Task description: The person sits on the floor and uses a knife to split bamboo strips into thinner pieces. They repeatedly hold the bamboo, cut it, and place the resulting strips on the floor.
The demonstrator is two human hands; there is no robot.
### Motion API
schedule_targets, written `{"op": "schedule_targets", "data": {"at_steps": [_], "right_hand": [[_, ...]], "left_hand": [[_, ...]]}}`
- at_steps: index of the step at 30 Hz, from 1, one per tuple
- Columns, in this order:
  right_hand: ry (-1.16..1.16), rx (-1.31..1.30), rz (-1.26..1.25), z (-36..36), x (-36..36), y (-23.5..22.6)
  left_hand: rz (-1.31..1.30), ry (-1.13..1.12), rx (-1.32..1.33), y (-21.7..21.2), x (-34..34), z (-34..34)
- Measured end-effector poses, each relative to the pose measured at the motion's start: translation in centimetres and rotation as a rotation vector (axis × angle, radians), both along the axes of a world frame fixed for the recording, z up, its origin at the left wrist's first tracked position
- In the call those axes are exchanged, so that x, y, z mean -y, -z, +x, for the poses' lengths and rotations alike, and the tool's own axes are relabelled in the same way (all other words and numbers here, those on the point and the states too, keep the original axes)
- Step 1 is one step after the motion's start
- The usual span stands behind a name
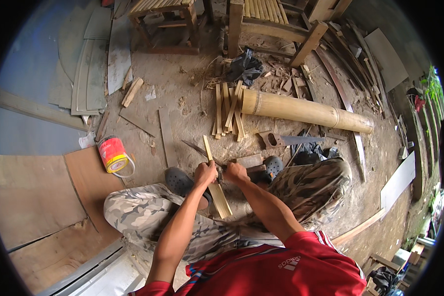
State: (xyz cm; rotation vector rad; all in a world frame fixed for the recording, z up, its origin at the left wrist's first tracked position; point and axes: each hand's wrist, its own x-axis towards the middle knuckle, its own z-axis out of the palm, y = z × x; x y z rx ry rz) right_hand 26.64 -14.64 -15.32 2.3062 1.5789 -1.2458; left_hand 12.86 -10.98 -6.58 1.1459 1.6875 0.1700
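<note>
- The dirt floor (182, 93) takes up most of the view, strewn with offcuts and shavings; flat boards (29, 197) lie along the person's left.
- Two wooden chair frames (261, 24) stand at the far edge, a dark rag (244, 66) on the ground before them.
- A thick bamboo pole (306, 109) lies on the floor ahead and to the right, running from near the middle out to the right.
- The person sits low with knees spread in camouflage trousers (133, 212), dark clogs (180, 181) on the feet.
- Both forearms come up from the lower edge and converge between the knees, elbows bent, wrists close together.
- A bundle of split sticks (227, 111) lies just left of the pole's near end, touching it.
- A handsaw (286, 140) lies on the floor below the pole, handle to the left.
- A red can (112, 154) lies on its side at the left, near the boards.
- A bamboo slat (216, 185) stands tilted between the knees, its upper end pointing away and left, its lower end towards the body.
- The left hand (205, 173) is wrapped around the slat near its middle, fingers closed on it, knuckles up.
- The right hand (235, 172) is just beside the left, fingers curled tight around a knife (197, 148) handle; the blade runs away to the left and crosses the slat above the left hand.
</note>
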Motion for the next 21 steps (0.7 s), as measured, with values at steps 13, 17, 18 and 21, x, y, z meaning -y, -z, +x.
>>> {"op": "schedule_targets", "data": {"at_steps": [13, 17, 18, 21], "right_hand": [[0.627, -0.088, 0.151, 4.4, 5.6, 2.5], [0.764, -0.078, 0.106, 4.6, 4.9, 2.7], [0.78, -0.085, 0.097, 4.3, 4.4, 2.2], [0.891, -0.08, 0.099, 5.9, 5.1, 2.6]], "left_hand": [[0.358, 0.135, -0.128, 5.1, -9.4, 3.1], [0.345, 0.222, -0.048, 8.3, -14.0, 5.3], [0.326, 0.227, -0.028, 8.9, -14.8, 5.3], [0.246, 0.458, -0.11, 8.5, -14.4, 8.3]]}}
